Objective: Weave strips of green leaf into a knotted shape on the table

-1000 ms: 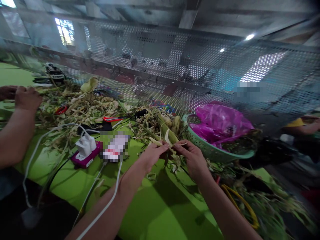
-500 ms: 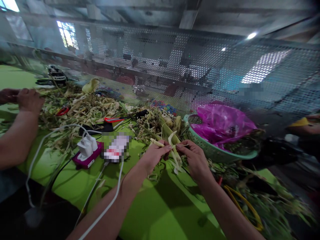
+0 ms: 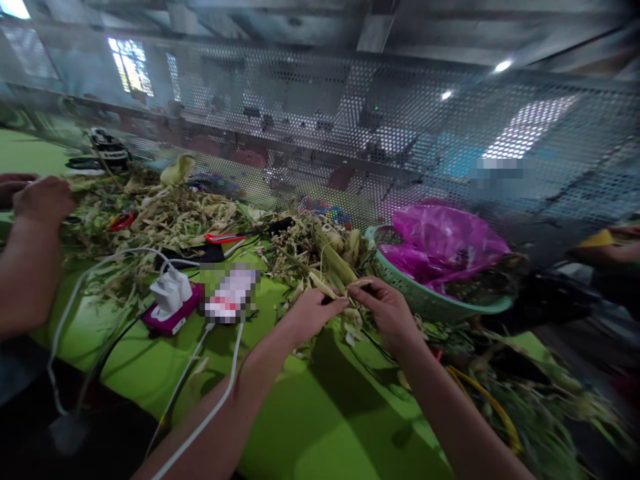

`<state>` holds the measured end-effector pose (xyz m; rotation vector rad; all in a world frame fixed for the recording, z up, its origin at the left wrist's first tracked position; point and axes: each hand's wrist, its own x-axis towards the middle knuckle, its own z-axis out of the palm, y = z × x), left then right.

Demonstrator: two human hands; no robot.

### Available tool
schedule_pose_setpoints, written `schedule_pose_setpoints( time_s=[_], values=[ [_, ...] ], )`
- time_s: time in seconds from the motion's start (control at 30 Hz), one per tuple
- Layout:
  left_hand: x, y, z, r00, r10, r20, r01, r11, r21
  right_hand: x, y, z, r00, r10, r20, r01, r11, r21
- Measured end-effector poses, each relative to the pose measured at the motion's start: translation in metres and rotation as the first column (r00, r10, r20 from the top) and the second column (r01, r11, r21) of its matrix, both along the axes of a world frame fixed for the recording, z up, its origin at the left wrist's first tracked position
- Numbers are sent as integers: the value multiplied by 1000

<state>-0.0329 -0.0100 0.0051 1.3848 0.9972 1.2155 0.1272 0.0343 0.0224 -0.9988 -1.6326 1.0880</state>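
Close together above the green table (image 3: 295, 427), my two hands work on pale yellow-green plant stalk pieces. My left hand (image 3: 311, 315) is closed on a pale stalk (image 3: 323, 285), thumb pressed against the fingers. In a pinch, my right hand (image 3: 387, 313) holds a thin pale strip (image 3: 363, 283) whose far end is hard to make out. Limp pale leaves (image 3: 353, 320) hang just below and between the hands. Behind them a thick green stalk (image 3: 337, 263) leans on a heap of dried plant bits (image 3: 295, 250).
A green colander (image 3: 440, 307) with a purple plastic bag (image 3: 445, 243) stands right. Left are a phone (image 3: 233, 293), a purple power strip (image 3: 173, 319), white cables and a red cutter (image 3: 225, 238). A co-worker's hands (image 3: 43, 200) are far left. Perforated metal screen (image 3: 300, 133) behind.
My hands have come slightly closer together. The curled pale strip that stood up between them is no longer upright. At far left the co-worker's hands have shifted left in view.
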Motion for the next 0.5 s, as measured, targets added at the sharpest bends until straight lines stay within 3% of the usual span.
schedule_pose_setpoints(
  time_s=[0.13,0.27,0.4,0.5],
  values=[
    [2,0,-1,997,-23,-74,22,1000,-2,0,-1,-2,991,-41,126,26,992,121],
    [4,0,-4,994,-111,-21,110,994,-5,-1,-2,-5,968,-137,209,87,969,233],
    [5,0,-5,990,-127,62,128,992,-2,-3,-2,-3,978,-99,182,65,980,186],
    [4,-1,-1,991,-25,133,34,997,-64,-3,-1,1,984,-29,178,9,994,113]
  ],
)
